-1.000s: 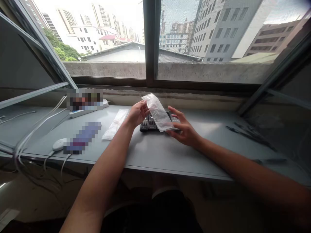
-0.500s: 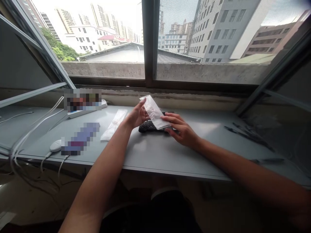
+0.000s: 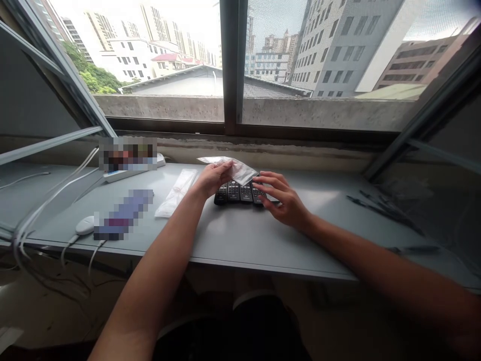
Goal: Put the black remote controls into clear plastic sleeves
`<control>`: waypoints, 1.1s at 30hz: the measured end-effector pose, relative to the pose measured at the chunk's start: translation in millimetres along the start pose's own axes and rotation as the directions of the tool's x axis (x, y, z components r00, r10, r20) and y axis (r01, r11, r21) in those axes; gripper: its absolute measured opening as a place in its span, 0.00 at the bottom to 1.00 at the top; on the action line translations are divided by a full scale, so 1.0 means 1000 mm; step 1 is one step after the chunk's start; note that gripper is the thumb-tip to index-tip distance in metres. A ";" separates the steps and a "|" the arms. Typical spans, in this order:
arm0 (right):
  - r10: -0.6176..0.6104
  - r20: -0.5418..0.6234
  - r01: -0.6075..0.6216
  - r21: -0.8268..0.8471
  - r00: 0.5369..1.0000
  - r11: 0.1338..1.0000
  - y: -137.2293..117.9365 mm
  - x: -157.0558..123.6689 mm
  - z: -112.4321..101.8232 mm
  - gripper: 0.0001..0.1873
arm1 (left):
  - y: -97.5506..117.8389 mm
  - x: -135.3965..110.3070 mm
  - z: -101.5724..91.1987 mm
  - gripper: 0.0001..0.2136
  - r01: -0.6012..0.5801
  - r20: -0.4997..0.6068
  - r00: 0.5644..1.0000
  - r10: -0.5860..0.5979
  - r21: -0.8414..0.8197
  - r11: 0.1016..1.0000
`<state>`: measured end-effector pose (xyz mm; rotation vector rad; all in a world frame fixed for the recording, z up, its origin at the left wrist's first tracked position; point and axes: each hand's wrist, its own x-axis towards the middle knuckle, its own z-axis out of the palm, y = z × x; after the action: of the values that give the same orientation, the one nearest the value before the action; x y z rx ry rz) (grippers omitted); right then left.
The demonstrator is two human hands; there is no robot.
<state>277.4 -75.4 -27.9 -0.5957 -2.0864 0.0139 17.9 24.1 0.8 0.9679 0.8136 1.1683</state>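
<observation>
Between the thumb and fingers of my left hand [image 3: 217, 179] is a thin, whitish plastic bag [image 3: 243, 173], lying nearly flat in the air. My right hand [image 3: 282, 198] is beside the bag's right end with fingers apart; whether a fingertip touches the bag I cannot tell. Beneath the bag, several black remote controls [image 3: 233, 193] lie side by side on the grey desk [image 3: 240, 235]. The bag hides their far ends, and my right fingers partly cover the rightmost one. A second white plastic bag [image 3: 176, 194] lies flat to the left of my left hand.
At left are a blurred-out purple-blue object [image 3: 126, 215], a round white charger [image 3: 85, 225] with cables and a white power strip [image 3: 135, 168]. Dark pens or cables [image 3: 383, 213] lie at right. A window [image 3: 233, 65] rises behind the desk.
The bag has tipped from a steep slant to nearly flat, uncovering more of the remote controls. My left hand has turned over it, and my right fingers have come off its face.
</observation>
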 end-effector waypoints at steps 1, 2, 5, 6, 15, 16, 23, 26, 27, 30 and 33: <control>-0.001 0.010 0.001 -0.001 1.000 1.000 0.000 0.000 0.000 0.29 | -0.001 0.000 0.000 0.09 0.001 0.001 1.000 -0.001 0.001 1.000; 0.000 0.018 0.000 -0.004 1.000 1.000 0.000 0.001 0.000 0.29 | -0.001 0.000 0.000 0.10 0.001 0.004 1.000 -0.001 0.003 1.000; 0.009 0.033 -0.008 -0.025 0.999 1.000 0.000 0.001 0.000 0.28 | -0.002 -0.001 0.001 0.10 0.005 0.028 1.000 -0.006 0.010 1.000; 0.014 0.038 -0.013 -0.035 0.999 0.999 0.000 0.001 0.000 0.28 | -0.002 -0.002 0.001 0.10 0.003 0.044 0.999 -0.004 0.012 1.000; 0.067 0.122 -0.056 -0.092 0.990 0.994 0.004 -0.003 0.003 0.30 | -0.002 -0.008 0.001 0.16 0.037 0.297 0.953 -0.059 0.080 0.996; 0.069 0.121 -0.058 -0.093 0.990 0.994 0.004 -0.003 0.003 0.30 | -0.001 -0.007 0.001 0.17 0.044 0.290 0.955 -0.063 0.071 0.997; 0.073 0.152 -0.070 -0.024 0.986 0.997 0.001 -0.001 0.001 0.34 | 0.006 -0.002 -0.001 0.20 -0.031 0.042 0.999 0.034 -0.087 0.996; 0.062 0.217 -0.064 -0.002 0.974 0.998 0.002 -0.002 0.000 0.36 | 0.004 0.000 -0.003 0.20 -0.015 0.043 0.999 0.019 -0.080 0.997; 0.054 0.226 -0.055 -0.001 0.973 0.998 0.003 -0.002 0.000 0.34 | 0.004 0.001 -0.004 0.20 -0.023 0.033 0.999 0.026 -0.084 0.996; 0.042 0.226 -0.043 0.000 0.973 0.999 0.005 -0.003 -0.001 0.31 | 0.004 0.005 -0.008 0.20 -0.069 -0.045 0.997 0.064 -0.108 0.992; 0.034 0.230 -0.042 0.026 0.972 0.999 0.005 -0.003 -0.002 0.35 | 0.004 0.007 -0.010 0.19 -0.098 -0.116 0.990 0.084 -0.122 0.988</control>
<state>282.1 -72.8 -30.1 -0.6403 -2.2938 0.1434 8.4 32.9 0.1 0.8481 0.7786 1.3461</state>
